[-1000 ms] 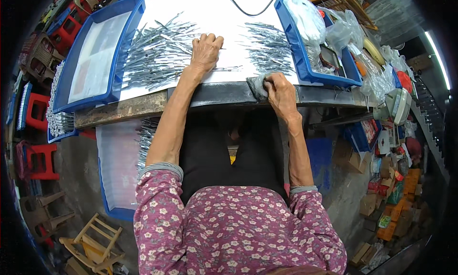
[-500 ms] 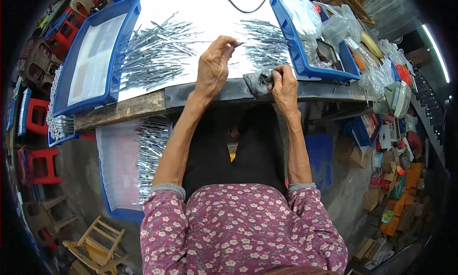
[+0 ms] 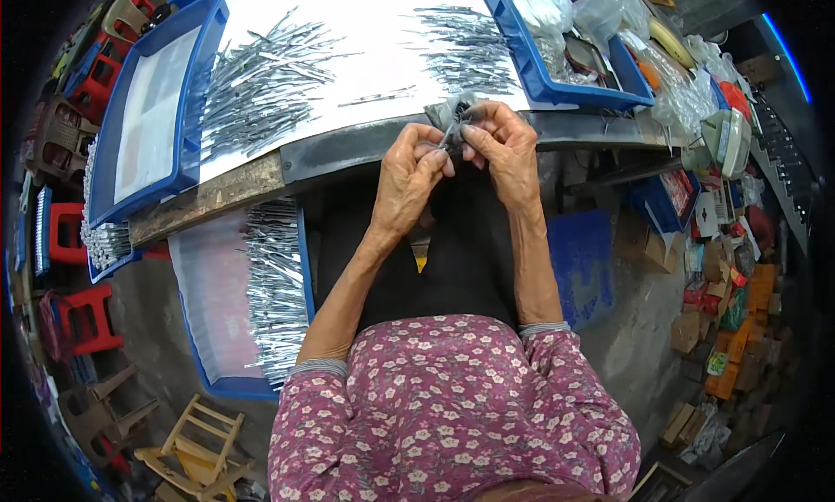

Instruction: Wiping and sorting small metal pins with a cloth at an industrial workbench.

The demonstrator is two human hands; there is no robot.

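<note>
My left hand [image 3: 407,176] and my right hand [image 3: 504,145] meet just over the near edge of the white worktable [image 3: 365,32]. Between their fingertips is a thin metal piece [image 3: 450,135], and my right hand also grips a grey cloth [image 3: 452,112] bunched against it. A big pile of thin metal pieces [image 3: 257,80] lies on the table to the left. A smaller pile of the same pieces [image 3: 465,50] lies straight beyond my hands, and a few loose ones [image 3: 378,97] lie between the piles.
A blue tray [image 3: 148,119] with a white sheet stands left of the table. A lower blue tray [image 3: 252,302] beside my left knee holds more metal pieces. A blue bin with plastic bags [image 3: 574,41] is at the right. Red stools [image 3: 74,267] and wooden stools [image 3: 187,445] stand on the floor.
My left hand came back from the pile on the table to meet my right hand at the table's edge. Both hands now pinch a metal piece at the cloth.
</note>
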